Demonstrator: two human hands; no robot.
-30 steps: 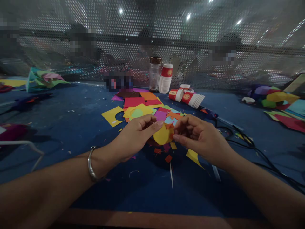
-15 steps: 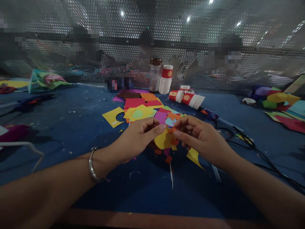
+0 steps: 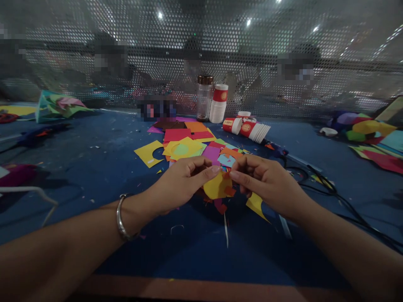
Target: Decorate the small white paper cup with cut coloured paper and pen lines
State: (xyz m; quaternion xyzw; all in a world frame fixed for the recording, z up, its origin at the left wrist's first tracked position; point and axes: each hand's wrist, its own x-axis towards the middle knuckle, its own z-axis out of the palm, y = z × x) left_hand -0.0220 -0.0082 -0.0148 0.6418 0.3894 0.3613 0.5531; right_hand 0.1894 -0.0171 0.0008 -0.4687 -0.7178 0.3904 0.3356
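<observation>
Over a blue table (image 3: 103,167), left hand (image 3: 181,182) and right hand (image 3: 267,184) seemingly pinch yellow paper (image 3: 215,188)

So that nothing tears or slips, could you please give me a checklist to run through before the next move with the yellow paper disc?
1. Left hand pinches the yellow paper disc at its upper left edge: ok.
2. Right hand pinches the disc's right edge, by the orange pieces: ok.
3. Disc held above the blue table: ok.
4. Orange pieces stuck fast to the disc: cannot tell.
5. Black cable apart from the right forearm: not ok, it runs close beside it.
</observation>
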